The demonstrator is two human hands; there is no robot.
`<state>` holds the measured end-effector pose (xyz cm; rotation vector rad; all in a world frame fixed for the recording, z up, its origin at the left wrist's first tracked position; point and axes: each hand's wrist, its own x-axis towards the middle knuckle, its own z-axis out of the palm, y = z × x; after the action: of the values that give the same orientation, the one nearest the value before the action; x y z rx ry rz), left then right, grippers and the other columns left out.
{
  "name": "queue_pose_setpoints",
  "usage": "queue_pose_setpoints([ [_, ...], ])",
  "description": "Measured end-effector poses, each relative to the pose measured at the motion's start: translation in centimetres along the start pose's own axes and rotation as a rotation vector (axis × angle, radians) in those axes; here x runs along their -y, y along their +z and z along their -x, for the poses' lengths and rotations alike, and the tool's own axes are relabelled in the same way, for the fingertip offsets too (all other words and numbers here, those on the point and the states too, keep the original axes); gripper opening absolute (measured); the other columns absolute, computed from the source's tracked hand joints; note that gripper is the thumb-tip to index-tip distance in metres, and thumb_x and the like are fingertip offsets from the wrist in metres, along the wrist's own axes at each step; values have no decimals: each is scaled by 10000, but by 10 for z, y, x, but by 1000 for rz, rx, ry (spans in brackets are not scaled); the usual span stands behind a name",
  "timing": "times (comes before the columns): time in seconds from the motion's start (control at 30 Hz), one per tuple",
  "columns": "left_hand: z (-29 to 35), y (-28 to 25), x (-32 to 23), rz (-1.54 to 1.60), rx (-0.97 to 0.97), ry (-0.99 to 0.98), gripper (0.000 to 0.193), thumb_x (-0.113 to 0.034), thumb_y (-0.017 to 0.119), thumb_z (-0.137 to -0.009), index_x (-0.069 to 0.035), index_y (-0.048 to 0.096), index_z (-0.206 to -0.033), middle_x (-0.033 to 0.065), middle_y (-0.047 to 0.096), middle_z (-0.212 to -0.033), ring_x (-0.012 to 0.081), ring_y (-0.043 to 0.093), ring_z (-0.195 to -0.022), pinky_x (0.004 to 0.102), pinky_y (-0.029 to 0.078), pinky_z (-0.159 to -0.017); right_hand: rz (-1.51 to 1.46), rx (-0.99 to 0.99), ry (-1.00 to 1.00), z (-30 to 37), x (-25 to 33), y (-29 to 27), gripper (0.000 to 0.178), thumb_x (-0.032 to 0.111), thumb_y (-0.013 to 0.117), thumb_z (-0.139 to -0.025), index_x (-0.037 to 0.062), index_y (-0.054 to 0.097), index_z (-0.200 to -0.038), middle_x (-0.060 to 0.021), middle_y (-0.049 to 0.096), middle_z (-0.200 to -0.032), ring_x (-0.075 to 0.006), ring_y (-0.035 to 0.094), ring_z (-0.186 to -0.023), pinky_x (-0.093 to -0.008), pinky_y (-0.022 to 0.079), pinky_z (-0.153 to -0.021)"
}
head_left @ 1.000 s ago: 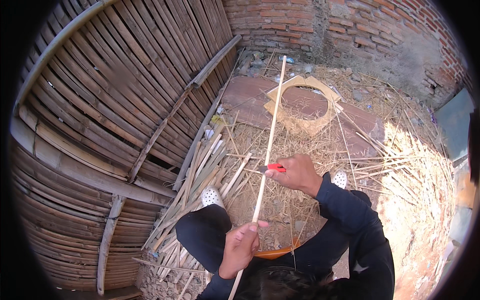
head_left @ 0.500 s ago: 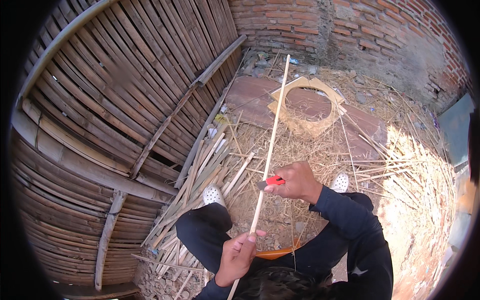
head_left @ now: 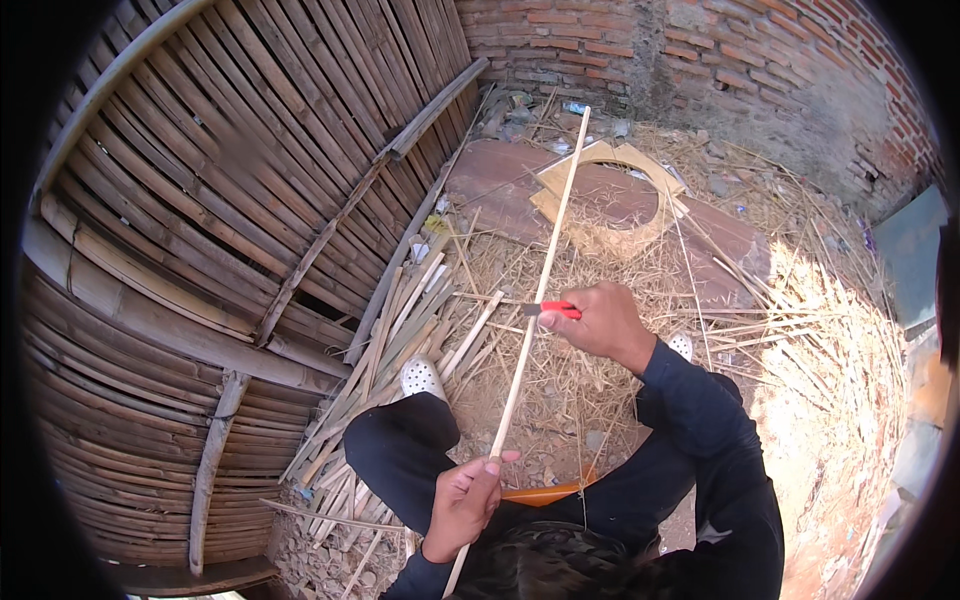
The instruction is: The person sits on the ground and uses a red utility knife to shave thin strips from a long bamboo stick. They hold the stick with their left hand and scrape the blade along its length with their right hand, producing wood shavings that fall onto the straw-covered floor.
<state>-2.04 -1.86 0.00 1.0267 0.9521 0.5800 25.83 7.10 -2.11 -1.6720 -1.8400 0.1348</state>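
A long pale bamboo strip point(head_left: 551, 255) slants up and away from my lap. Near its lower end my left hand point(head_left: 466, 500) is closed round it, thumb on top. My right hand point(head_left: 603, 322) grips a red-handled utility knife point(head_left: 560, 310), whose dark blade lies across the strip about midway along. Fingers of the right hand curl under the handle and are partly hidden. The strip's lowest end runs down past my left wrist to the picture's edge.
Split bamboo strips point(head_left: 385, 345) lie heaped at my left, beside a bamboo slat wall point(head_left: 250, 150). Ahead, a board with a round hole point(head_left: 665, 180) rests on a brown panel point(head_left: 490, 185) among shavings. A brick wall point(head_left: 560, 45) closes the far side. An orange piece point(head_left: 540, 494) shows between my legs.
My right hand and the knife have moved up along the strip, away from my left hand. The left hand keeps its hold, and the view has shifted slightly.
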Motion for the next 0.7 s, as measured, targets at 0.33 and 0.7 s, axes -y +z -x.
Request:
queue_pose_setpoints([
  [0.33,-13,2,-6,-73,-34,129,323,-191,481,-988,71,584,-1147,-58,387,-542,10,298,-452,192,227,-427,100,-1,-15,5,9,8,619,693,566,-761,105,655,-590,-95,561,-470,-242,581,-414,-353,437,-401],
  [0.7,-17,1,-8,-260,-95,220,298,-151,508,-975,35,598,-1189,-85,415,-612,-3,327,-532,178,240,-480,-8,-45,-144,13,28,25,591,663,617,-745,106,607,-549,-83,523,-444,-267,558,-405,-363,419,-389],
])
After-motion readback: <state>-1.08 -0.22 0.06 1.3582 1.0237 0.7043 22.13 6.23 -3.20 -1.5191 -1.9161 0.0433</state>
